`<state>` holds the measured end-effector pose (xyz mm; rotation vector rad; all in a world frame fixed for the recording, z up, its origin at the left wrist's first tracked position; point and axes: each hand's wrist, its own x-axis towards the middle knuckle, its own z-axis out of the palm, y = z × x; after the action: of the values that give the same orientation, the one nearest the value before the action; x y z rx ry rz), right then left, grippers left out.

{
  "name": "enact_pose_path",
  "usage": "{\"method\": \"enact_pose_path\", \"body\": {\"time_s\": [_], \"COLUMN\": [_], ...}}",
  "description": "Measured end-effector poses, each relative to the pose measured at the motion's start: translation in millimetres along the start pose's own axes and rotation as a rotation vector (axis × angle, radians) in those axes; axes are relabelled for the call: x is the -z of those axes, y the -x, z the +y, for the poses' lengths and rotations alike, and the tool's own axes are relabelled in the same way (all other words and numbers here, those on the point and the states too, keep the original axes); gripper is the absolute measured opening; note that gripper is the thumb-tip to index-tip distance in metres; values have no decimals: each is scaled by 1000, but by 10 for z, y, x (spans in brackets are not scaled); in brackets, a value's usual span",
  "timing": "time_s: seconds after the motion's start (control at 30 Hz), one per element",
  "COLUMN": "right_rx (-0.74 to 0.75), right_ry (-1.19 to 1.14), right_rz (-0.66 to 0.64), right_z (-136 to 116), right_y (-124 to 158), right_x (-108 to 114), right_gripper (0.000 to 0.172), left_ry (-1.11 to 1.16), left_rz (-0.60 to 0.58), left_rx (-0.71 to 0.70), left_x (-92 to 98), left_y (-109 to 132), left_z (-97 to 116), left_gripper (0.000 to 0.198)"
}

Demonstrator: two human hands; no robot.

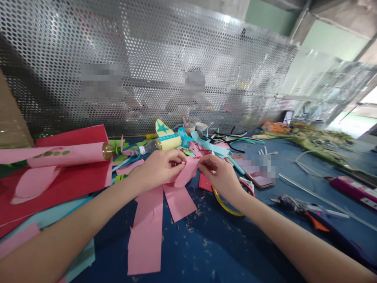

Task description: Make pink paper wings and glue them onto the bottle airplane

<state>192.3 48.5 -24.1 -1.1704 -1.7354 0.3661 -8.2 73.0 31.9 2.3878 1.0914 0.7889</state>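
Between my two hands is a small pink paper piece (186, 173), curved and rounded at its lower end. My left hand (166, 167) pinches its upper left edge, fingers curled. On the other side, my right hand (218, 171) pinches the right edge between thumb and fingertips. Below them a long pink paper strip (145, 243) lies on the blue table, with a shorter pink piece (179, 202) beside it. Under my right wrist rests a roll of yellow tape (225, 206), partly hidden by the arm.
At left lie a pink-wrapped bottle (76, 154) and red sheets (79, 179). A clear bottle with yellow paper (169, 141) stands out behind my hands. To the right are a phone (256, 173), a blue glue gun (330, 224) and a purple power strip (353, 190). A perforated metal screen (176, 51) runs behind.
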Motion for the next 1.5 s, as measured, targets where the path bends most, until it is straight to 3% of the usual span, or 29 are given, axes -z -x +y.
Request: {"method": "enact_pose_path", "body": {"time_s": [0.7,1.07,1.27,1.5], "right_rx": [249,190,193,214], "right_ry": [204,150,130,73], "right_rz": [-2,-44,-33,-47], "right_z": [-143,-125,-115,-136], "right_y": [70,104,107,69], "right_x": [100,65,51,36], "right_gripper": [13,11,11,12], "left_ry": [377,406,472,360], "left_rz": [-64,-60,-60,13], "left_rx": [40,16,41,53], "left_x": [-27,-41,-56,-27], "left_y": [-22,19,22,11], "left_z": [44,48,71,34], "left_gripper": [10,8,18,13]}}
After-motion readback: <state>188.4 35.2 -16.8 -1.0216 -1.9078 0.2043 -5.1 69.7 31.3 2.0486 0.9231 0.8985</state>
